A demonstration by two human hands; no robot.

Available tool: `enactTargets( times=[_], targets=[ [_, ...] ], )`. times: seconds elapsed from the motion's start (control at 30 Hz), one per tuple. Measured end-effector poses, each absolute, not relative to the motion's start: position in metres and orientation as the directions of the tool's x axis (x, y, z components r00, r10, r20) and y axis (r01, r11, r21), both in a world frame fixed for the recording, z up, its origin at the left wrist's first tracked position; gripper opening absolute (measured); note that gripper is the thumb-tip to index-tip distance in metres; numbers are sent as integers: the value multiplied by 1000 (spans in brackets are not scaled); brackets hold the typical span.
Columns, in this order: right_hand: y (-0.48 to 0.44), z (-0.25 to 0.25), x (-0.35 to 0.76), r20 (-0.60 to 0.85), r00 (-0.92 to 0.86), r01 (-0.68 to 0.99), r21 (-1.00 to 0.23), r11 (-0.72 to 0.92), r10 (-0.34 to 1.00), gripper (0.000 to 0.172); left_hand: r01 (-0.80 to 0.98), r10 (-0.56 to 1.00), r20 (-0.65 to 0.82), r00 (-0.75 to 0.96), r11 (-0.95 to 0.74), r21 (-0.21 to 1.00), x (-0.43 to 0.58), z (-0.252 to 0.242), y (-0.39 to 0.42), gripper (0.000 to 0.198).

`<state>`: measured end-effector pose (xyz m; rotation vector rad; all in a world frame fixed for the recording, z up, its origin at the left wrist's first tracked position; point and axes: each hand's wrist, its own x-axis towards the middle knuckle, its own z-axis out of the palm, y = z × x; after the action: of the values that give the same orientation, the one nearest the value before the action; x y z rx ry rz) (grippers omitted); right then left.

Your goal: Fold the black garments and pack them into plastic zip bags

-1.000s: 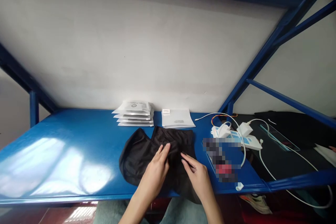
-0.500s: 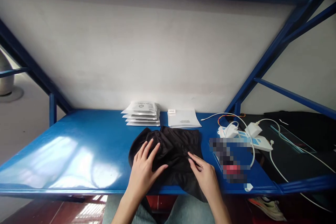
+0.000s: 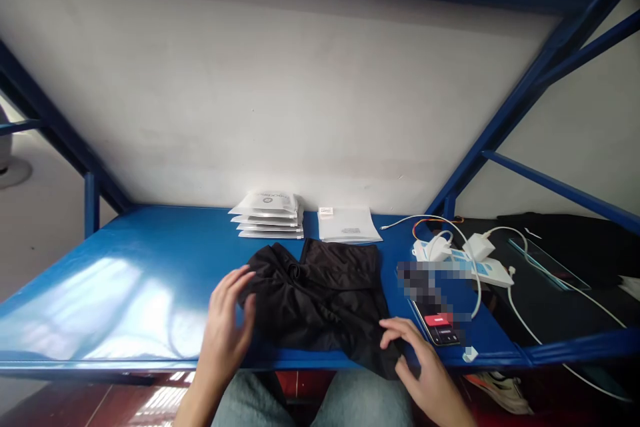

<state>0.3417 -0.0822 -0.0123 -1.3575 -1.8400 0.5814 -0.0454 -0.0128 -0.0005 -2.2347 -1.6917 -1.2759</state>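
Note:
A pair of crumpled black shorts point(image 3: 320, 300) lies on the blue tabletop, one leg hanging slightly over the front edge. At the garment's left side is my left hand point(image 3: 227, 323), thumb apart from the fingers, fingertips at the fabric's edge; whether they touch it I cannot tell. Beside the lower right leg, my right hand point(image 3: 423, 363) has curved fingers with a gap between thumb and forefinger. No cloth appears pinched in either hand.
Several frosted zip pouches point(image 3: 270, 217) are stacked by the wall, with a flat pouch point(image 3: 350, 225) beside them. To the right are a partly blurred phone point(image 3: 440, 330), a white power strip point(image 3: 493, 270) with cables, and another phone point(image 3: 543, 263). Blue frame bars point(image 3: 520, 90) slant at both sides.
Both hands have come off the middle of the shorts and moved outward, left hand to the left, right hand right and nearer me. The shorts lie somewhat more spread.

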Motion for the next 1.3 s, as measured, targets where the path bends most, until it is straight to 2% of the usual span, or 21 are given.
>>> enactTargets(
  times=[0.03,0.1,0.17,0.3,0.37,0.43,0.47,0.53,0.67,0.7,0.77,0.83,0.87,0.93,1.0,1.1,1.23,1.3],
  targets=[
    [-87,-8,341,249,-225,607,-721,335,942,52,817,772,603,202,-472,331,-42,3,-12,53],
    [-90,2,340,164,-301,629,-706,325,939,46,786,750,495,439,-588,193,-32,11,-6,65],
    [-84,11,339,131,-285,656,-695,293,949,34,747,726,397,561,-651,135,-22,16,2,66],
    [-47,20,334,220,-207,751,-589,299,953,32,638,638,343,689,-759,130,-12,22,5,37],
    [-22,23,330,276,-246,807,-472,354,929,41,606,596,362,717,-790,100,-13,23,-1,28],
    [3,26,326,264,-361,823,-362,438,895,45,603,590,353,726,-793,84,-19,22,-12,24],
    [14,27,324,246,-408,815,-335,472,879,40,609,600,336,726,-788,90,-23,21,-18,22],
    [32,30,324,237,-418,800,-361,479,877,27,626,629,303,716,-770,120,-33,18,-31,24],
    [61,37,327,281,-145,830,-488,271,949,33,638,672,237,702,-741,211,-50,17,-50,24],
    [67,40,327,271,-81,860,-468,205,959,33,635,679,221,700,-733,243,-52,20,-50,23],
    [75,43,323,279,2,935,-340,97,960,31,627,693,211,689,-717,304,-50,32,-40,22],
    [79,42,315,338,14,976,-210,61,941,32,649,730,227,645,-680,343,-40,46,-16,28],
    [78,39,312,367,-1,980,-186,74,930,33,682,768,237,595,-638,357,-32,53,1,30],
    [75,29,308,373,-27,968,-221,117,927,39,753,839,218,499,-544,370,-13,62,41,38],
    [70,15,312,317,-20,941,-314,125,948,49,801,867,132,480,-495,338,6,63,79,51],
    [66,0,328,236,31,878,-471,86,971,56,783,839,18,544,-515,350,26,54,119,27],
    [71,4,345,252,65,705,-696,134,965,50,788,847,55,528,-513,340,41,41,141,32],
    [78,13,346,266,71,627,-762,165,961,51,800,857,77,510,-505,323,47,40,147,22]
  ],
)
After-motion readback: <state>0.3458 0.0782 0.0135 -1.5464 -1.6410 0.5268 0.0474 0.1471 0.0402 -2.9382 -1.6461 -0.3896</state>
